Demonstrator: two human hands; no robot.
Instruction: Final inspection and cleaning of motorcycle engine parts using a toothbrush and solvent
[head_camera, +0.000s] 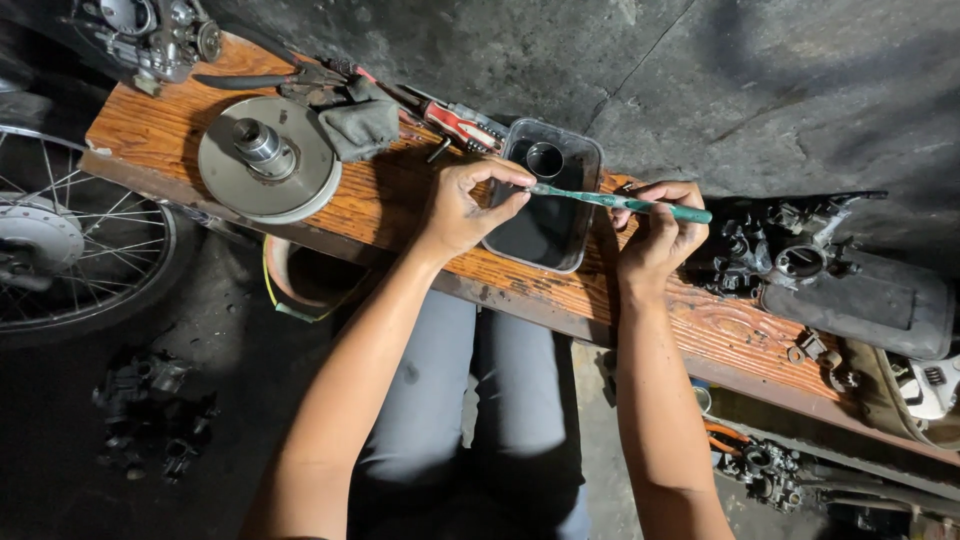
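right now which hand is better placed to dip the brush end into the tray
Probably the left hand. Its fingers pinch the tip of the green toothbrush right over the dark plastic tray, while the right hand grips the handle off to the tray's side.

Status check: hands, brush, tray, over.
Left hand pinching brush tip over tray. Right hand gripping brush handle. Small ring part in tray. Nothing blocking.
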